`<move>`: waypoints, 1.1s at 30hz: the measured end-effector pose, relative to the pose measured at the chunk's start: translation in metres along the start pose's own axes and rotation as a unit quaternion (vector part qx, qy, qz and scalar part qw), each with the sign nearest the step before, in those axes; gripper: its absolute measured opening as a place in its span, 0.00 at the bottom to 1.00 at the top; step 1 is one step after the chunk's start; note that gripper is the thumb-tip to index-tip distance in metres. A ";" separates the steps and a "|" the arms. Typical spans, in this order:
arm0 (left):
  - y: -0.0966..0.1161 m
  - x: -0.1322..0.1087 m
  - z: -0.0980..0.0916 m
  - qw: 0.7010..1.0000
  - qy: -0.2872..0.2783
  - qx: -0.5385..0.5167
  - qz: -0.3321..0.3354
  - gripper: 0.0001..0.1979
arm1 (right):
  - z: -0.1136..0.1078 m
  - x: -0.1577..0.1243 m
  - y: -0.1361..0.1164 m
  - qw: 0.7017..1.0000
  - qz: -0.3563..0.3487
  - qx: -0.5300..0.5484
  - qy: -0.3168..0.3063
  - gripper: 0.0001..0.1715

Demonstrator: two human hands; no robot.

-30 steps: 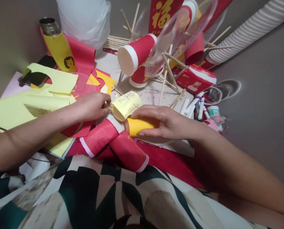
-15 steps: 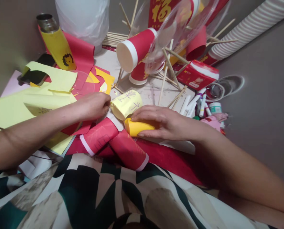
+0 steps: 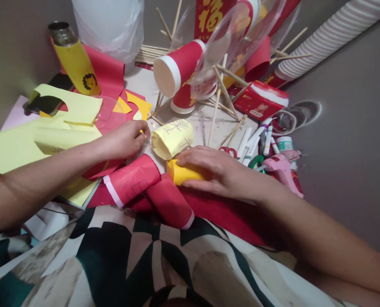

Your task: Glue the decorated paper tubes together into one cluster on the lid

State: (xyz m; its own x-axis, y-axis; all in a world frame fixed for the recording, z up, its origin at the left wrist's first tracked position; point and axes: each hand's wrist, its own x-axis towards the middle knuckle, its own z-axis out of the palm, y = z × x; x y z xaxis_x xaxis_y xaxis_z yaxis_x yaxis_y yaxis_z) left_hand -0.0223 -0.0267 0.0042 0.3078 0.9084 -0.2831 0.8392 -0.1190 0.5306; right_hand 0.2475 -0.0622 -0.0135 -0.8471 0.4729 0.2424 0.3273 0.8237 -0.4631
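Observation:
My right hand (image 3: 214, 168) is wrapped round an orange-yellow paper roll (image 3: 184, 172). Just behind the roll lies a pale yellow paper-covered cup (image 3: 172, 138) with purple drawn lines. My left hand (image 3: 134, 138) is left of that cup, its fingers pinched together; what they hold, if anything, is too small to make out. Close to my body lie two red paper-covered cups, one (image 3: 132, 181) on the left with a drawn square and a second (image 3: 171, 200) crossing toward the right.
At the left are a yellow bottle (image 3: 76, 64) and yellow paper sheets (image 3: 14, 147). Behind stand red cups (image 3: 179, 68) and wooden sticks (image 3: 220, 94). On the right lie a red box (image 3: 262, 100), markers (image 3: 268, 140) and a pink glue gun (image 3: 282, 170).
The pale yellow cup has shifted slightly right, and my left hand's fingers have risen a little. Red scissor handles and more of the pink glue gun now show. My right hand still holds the roll.

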 end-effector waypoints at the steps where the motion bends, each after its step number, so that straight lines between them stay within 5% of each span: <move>1: -0.001 0.000 0.002 1.000 0.003 -0.022 0.000 0.09 | 0.002 -0.001 -0.001 1.000 -0.007 -0.010 0.008 0.17; 6: -0.002 -0.001 0.011 0.972 0.017 -0.233 -0.027 0.08 | 0.007 -0.005 -0.002 0.998 -0.021 -0.038 0.036 0.19; 13: 0.009 -0.014 0.020 0.788 0.004 -0.596 -0.156 0.12 | 0.010 -0.013 -0.007 0.995 0.005 -0.074 0.065 0.21; 16: 0.007 -0.015 0.022 0.749 -0.033 -0.642 -0.157 0.12 | 0.008 -0.013 -0.010 0.995 0.014 -0.082 0.055 0.22; 21: 0.002 -0.009 0.021 0.772 -0.076 -0.618 -0.128 0.11 | -0.004 -0.009 -0.017 0.994 0.036 -0.096 0.031 0.23; 33: 0.008 -0.011 -0.002 0.827 0.031 -0.561 -0.009 0.08 | -0.029 0.009 -0.024 0.981 0.005 -0.159 0.114 0.12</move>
State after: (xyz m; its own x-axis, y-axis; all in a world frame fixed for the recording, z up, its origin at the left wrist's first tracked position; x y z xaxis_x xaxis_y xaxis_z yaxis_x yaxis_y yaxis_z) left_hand -0.0202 -0.0371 0.0135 0.2464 0.9289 -0.2765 -0.1114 0.3105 0.9440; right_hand 0.2440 -0.0686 0.0244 -0.7400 0.5085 0.4403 0.4794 0.8579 -0.1851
